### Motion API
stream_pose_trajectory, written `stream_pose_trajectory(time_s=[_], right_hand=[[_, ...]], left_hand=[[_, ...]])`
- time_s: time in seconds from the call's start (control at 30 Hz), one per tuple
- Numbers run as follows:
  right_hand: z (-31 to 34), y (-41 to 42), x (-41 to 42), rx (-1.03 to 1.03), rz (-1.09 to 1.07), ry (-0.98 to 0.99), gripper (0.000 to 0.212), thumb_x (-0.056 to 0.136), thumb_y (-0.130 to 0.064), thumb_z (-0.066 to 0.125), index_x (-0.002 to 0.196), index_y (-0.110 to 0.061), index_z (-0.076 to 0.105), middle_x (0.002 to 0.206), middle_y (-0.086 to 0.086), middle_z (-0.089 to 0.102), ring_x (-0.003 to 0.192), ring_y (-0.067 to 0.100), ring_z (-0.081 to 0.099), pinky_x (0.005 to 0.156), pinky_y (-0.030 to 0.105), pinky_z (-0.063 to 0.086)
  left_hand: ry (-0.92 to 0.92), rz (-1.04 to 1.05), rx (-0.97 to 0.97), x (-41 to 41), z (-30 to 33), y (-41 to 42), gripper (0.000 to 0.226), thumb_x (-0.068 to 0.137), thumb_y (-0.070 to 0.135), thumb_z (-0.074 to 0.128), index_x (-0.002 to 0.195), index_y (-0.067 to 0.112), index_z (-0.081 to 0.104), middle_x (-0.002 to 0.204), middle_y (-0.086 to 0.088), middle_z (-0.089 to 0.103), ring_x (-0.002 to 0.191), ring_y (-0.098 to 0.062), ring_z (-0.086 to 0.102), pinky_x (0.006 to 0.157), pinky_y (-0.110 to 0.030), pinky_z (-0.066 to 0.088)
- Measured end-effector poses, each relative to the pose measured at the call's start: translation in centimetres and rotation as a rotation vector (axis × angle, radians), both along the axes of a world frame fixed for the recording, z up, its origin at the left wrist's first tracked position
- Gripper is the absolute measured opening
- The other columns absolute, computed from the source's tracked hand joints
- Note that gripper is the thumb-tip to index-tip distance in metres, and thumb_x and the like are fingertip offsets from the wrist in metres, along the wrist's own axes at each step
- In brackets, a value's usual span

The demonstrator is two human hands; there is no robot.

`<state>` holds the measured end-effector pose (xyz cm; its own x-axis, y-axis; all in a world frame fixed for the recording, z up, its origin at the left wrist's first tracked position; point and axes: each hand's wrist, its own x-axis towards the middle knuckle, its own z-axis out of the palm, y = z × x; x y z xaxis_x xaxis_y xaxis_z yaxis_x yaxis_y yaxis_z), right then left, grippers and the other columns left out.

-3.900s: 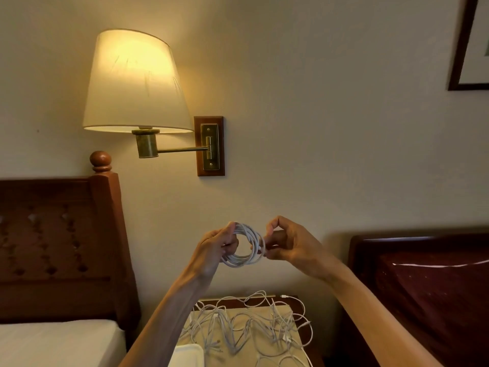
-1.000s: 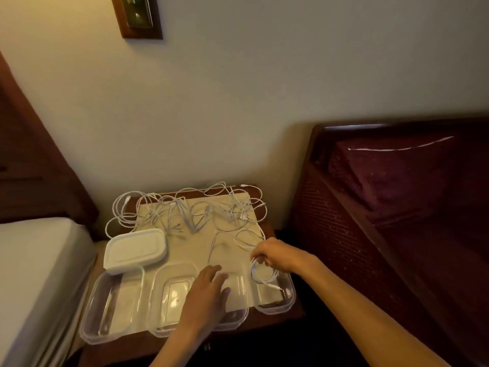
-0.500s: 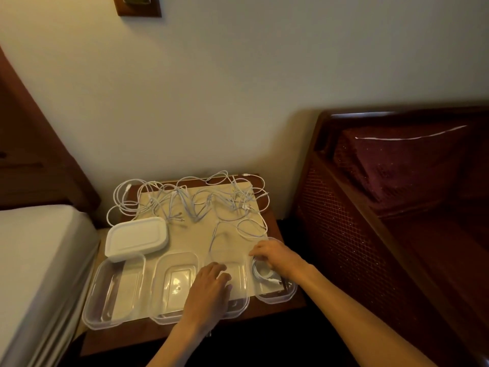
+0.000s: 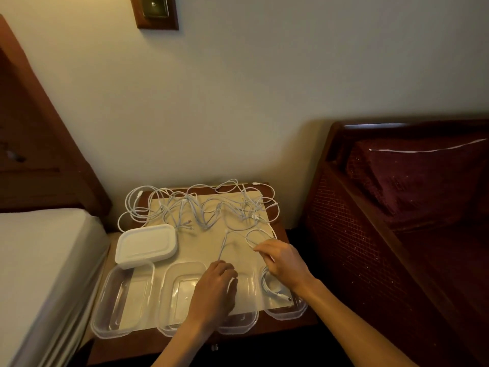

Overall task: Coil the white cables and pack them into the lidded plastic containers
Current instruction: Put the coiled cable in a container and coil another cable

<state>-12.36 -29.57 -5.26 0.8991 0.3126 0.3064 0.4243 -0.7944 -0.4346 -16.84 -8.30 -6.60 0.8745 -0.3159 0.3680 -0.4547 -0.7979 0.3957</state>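
Note:
Four clear plastic containers stand in a row at the nightstand's front: leftmost (image 4: 124,300), second (image 4: 182,287), third (image 4: 246,317) and rightmost (image 4: 287,312). A coiled white cable (image 4: 272,288) lies in the rightmost one. Behind them spreads a tangle of white cables (image 4: 201,207). My right hand (image 4: 284,259) is above the rightmost container and pinches a loose cable loop (image 4: 255,234). My left hand (image 4: 217,287) lies over the third container with bent fingers. A cable strand (image 4: 223,247) runs to its fingertips, which are hidden.
A stack of white lids (image 4: 146,245) sits behind the leftmost container. A cream mat (image 4: 238,254) covers the wooden nightstand (image 4: 288,234). A white bed (image 4: 39,260) is on the left, and a dark red cane chair (image 4: 370,221) stands close on the right.
My right hand let go of the coil in the rightmost container and moved back to a loose cable loop. My left hand slid slightly forward and its fingers bent.

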Motion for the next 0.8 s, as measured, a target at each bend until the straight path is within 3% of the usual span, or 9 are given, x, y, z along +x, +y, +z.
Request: stream_pose_trajectory(time_s=[0.1,0.23,0.3,0.37,0.47,0.63,0.8], right_hand=[[1.3,1.8,2.0,0.04,-0.095,0.032,0.022,0.095,-0.027,0.059,0.112,-0.024,0.071,0.112,-0.01,0.068,0.108,0.003,0.056,0.093,0.026,0.05],[1.2,3.2,4.7,-0.182,-0.195,0.27,0.033,0.087,-0.041,0.066,0.115,-0.021,0.068,0.125,-0.004,0.058,0.125,0.013,0.045,0.098,0.031,0.044],[1.0,3.7,5.5,-0.238,-0.225,0.306,0.023,0.085,-0.037,0.068,0.097,-0.018,0.073,0.111,0.0,0.065,0.116,0.017,0.053,0.086,0.033,0.05],[1.0,3.9,6.1,-0.147,-0.265,0.313,0.02,0.085,-0.029,0.066,0.074,-0.014,0.072,0.088,0.001,0.067,0.093,0.015,0.061,0.072,0.035,0.054],[2.1,4.3,6.9,-0.018,-0.287,0.264,0.021,0.087,-0.033,0.067,0.078,-0.016,0.076,0.093,-0.003,0.066,0.084,0.009,0.059,0.069,0.034,0.054],[8.0,4.3,9.6,-0.049,-0.35,0.136,0.031,0.086,-0.054,0.064,0.086,-0.025,0.077,0.08,-0.009,0.073,0.074,0.009,0.066,0.07,0.032,0.055],[17.6,4.5,11.6,0.077,-0.224,0.089,0.026,0.086,-0.047,0.068,0.086,-0.023,0.078,0.064,-0.007,0.067,0.055,0.007,0.06,0.058,0.027,0.054]], left_hand=[[-0.004,0.132,-0.071,2.8,1.7,0.1,0.01,0.081,0.014,0.069,0.088,0.021,0.068,0.091,0.008,0.066,0.089,-0.014,0.06,0.068,-0.028,0.051],[0.178,0.307,-0.065,6.8,2.8,0.3,0.021,0.091,0.036,0.059,0.106,0.022,0.066,0.106,0.006,0.066,0.099,-0.018,0.06,0.077,-0.032,0.048],[0.299,0.342,0.001,7.9,3.0,0.1,0.028,0.091,0.043,0.058,0.108,0.022,0.064,0.107,0.005,0.065,0.101,-0.02,0.06,0.076,-0.031,0.045],[0.374,0.342,0.059,8.6,2.8,0.2,0.024,0.09,0.042,0.059,0.1,0.022,0.068,0.101,0.002,0.069,0.095,-0.023,0.062,0.072,-0.031,0.046],[0.366,0.36,-0.036,9.2,3.6,0.6,0.017,0.089,0.033,0.062,0.086,0.02,0.072,0.086,0.002,0.073,0.082,-0.021,0.066,0.069,-0.035,0.054],[0.26,0.199,-0.312,9.3,9.2,1.8,0.017,0.089,0.033,0.066,0.079,0.023,0.074,0.065,0.012,0.069,0.063,-0.003,0.063,0.062,-0.021,0.051],[0.236,-0.113,-0.354,7.0,14.9,2.3,0.016,0.091,0.035,0.063,0.097,0.028,0.076,0.085,0.018,0.072,0.071,0.001,0.063,0.061,-0.011,0.046]])
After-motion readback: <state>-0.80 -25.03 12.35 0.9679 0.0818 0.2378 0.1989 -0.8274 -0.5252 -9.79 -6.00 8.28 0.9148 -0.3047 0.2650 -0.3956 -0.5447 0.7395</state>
